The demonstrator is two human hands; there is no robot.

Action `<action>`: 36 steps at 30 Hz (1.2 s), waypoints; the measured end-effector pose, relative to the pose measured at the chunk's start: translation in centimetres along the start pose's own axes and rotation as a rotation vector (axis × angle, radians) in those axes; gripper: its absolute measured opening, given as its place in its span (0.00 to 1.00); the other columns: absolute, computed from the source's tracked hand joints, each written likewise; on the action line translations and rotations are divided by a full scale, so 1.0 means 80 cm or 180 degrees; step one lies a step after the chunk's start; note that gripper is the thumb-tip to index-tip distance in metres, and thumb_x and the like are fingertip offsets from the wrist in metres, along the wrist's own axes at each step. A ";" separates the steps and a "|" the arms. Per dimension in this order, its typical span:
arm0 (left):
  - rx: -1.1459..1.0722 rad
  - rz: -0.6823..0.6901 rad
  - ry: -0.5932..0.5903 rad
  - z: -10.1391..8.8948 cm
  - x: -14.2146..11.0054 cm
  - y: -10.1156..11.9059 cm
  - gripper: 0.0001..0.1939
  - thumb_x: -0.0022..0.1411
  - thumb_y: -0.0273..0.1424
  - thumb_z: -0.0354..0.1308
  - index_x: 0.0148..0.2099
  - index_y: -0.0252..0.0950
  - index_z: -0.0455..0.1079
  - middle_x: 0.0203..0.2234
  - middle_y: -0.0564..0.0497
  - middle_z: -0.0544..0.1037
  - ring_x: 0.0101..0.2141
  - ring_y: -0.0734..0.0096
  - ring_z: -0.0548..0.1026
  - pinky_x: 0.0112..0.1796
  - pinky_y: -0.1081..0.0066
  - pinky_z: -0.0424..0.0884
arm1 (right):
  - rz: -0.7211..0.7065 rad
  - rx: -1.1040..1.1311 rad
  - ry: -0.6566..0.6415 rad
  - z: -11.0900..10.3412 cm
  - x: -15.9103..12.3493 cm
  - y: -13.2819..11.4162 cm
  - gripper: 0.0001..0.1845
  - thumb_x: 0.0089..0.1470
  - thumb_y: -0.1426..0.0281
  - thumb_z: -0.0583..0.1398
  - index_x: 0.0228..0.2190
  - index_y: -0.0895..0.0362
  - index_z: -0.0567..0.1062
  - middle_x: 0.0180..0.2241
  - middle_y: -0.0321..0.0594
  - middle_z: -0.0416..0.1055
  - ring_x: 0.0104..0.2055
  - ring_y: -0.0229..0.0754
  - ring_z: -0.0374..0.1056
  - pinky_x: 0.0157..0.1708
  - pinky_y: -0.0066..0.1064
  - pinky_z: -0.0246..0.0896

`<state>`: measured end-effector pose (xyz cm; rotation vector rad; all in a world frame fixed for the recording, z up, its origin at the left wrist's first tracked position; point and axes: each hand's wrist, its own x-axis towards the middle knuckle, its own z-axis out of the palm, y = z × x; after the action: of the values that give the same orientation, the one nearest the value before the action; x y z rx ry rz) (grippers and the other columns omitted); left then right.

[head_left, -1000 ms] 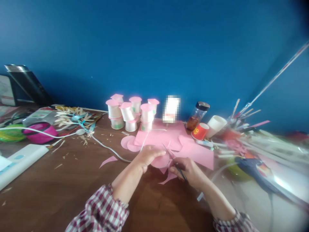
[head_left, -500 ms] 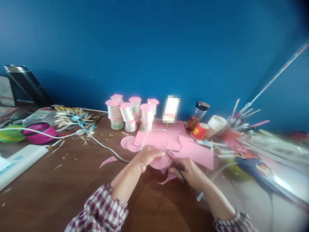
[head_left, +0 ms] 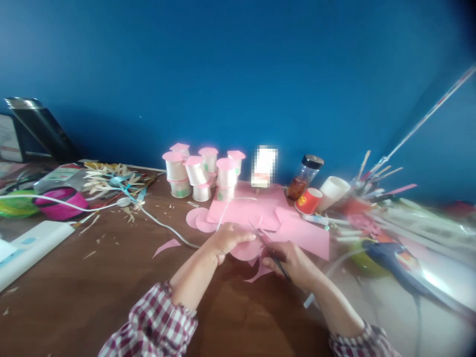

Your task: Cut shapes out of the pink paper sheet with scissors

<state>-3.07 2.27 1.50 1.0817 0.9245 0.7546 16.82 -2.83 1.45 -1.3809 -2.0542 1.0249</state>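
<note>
My left hand (head_left: 231, 241) is closed on a piece of pink paper (head_left: 245, 251) with a rounded lower edge. In my right hand (head_left: 286, 260) is a pair of scissors (head_left: 275, 258), its blades pointing up and left at the paper, close to my left fingertips. A narrow curved strip of pink paper (head_left: 261, 272) hangs below the blades. Behind my hands lie pink paper sheets (head_left: 249, 206), with pink paper discs (head_left: 204, 220) to their left. A loose pink scrap (head_left: 166, 247) rests left of my left wrist.
Stacked white paper cups (head_left: 176, 171) with pink tops stand at the back. Right of them are a dark-lidded bottle (head_left: 308, 171), a red cup (head_left: 309, 201) and a white cup (head_left: 333, 192). A white power strip (head_left: 35, 250) and a cable (head_left: 167, 229) lie left.
Very little differs. The scissors and my right hand have shifted slightly, while my left hand stays in place on the pink paper.
</note>
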 end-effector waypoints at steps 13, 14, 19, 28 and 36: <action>-0.0095 0.0061 -0.0291 -0.007 0.001 -0.001 0.10 0.48 0.30 0.63 0.34 0.32 0.78 0.29 0.45 0.80 0.31 0.64 0.76 0.35 0.68 0.69 | -0.0020 0.0076 -0.0059 -0.002 0.000 0.001 0.15 0.53 0.61 0.60 0.27 0.61 0.74 0.21 0.33 0.61 0.23 0.33 0.53 0.22 0.23 0.50; -0.0095 0.0061 -0.0313 -0.008 0.000 -0.001 0.09 0.48 0.30 0.63 0.34 0.32 0.78 0.28 0.45 0.80 0.31 0.64 0.76 0.35 0.68 0.69 | -0.0016 0.0087 -0.0061 -0.002 0.000 0.001 0.15 0.54 0.60 0.59 0.27 0.62 0.74 0.20 0.33 0.61 0.23 0.33 0.52 0.22 0.23 0.50; -0.0036 0.0097 -0.0400 -0.009 -0.001 0.002 0.08 0.49 0.29 0.62 0.33 0.33 0.78 0.28 0.46 0.80 0.31 0.66 0.75 0.35 0.70 0.68 | -0.0065 0.0053 -0.0049 -0.003 -0.001 -0.001 0.16 0.53 0.60 0.59 0.27 0.62 0.73 0.21 0.33 0.60 0.23 0.33 0.53 0.23 0.23 0.51; -0.0030 0.0001 -0.0282 -0.011 0.000 0.002 0.07 0.47 0.31 0.64 0.31 0.33 0.78 0.26 0.48 0.79 0.28 0.68 0.74 0.33 0.70 0.67 | -0.0071 -0.0037 0.0030 -0.002 -0.001 -0.005 0.15 0.53 0.61 0.59 0.25 0.61 0.72 0.20 0.31 0.57 0.23 0.32 0.51 0.22 0.23 0.48; 0.0023 0.0015 0.0183 -0.011 0.006 -0.003 0.14 0.44 0.35 0.66 0.34 0.32 0.77 0.30 0.45 0.80 0.34 0.61 0.75 0.38 0.66 0.68 | 0.0333 0.0616 0.0092 0.005 -0.001 -0.001 0.13 0.53 0.62 0.60 0.26 0.59 0.70 0.14 0.28 0.57 0.16 0.32 0.53 0.17 0.23 0.48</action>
<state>-3.63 2.93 1.02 1.0736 0.9744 0.7903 16.54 -3.08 1.23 -1.4051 -1.8249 1.2059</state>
